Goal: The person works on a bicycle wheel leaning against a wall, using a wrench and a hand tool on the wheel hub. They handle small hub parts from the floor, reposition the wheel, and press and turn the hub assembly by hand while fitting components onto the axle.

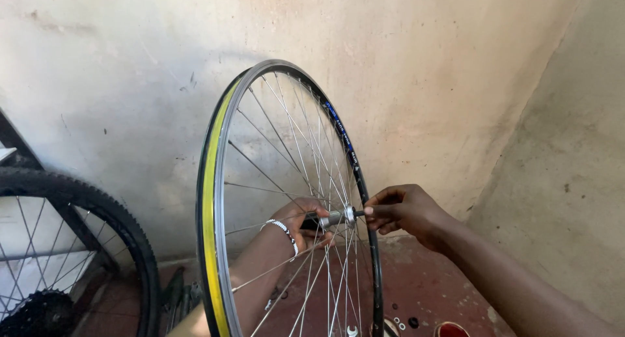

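Two bare hands hold a tyreless bicycle wheel point(286, 200) upright by its hub, in the centre of the frame.

Nearest, at lower centre, the left hand point(301, 221), wearing a beaded bracelet point(284, 231), reaches through the spokes with its fingers curled around the hub point(331, 218). From the lower right, the right hand point(403, 210) pinches the axle end point(359, 213) between thumb and fingertips. The rim carries a yellow rim strip point(209, 213). Small washers point(402, 324) lie on the red floor point(423, 285) below. At far left stands a knobby-tyred wheel point(97, 246) with a cassette point(36, 314). Behind everything is a stained plaster wall point(403, 64).
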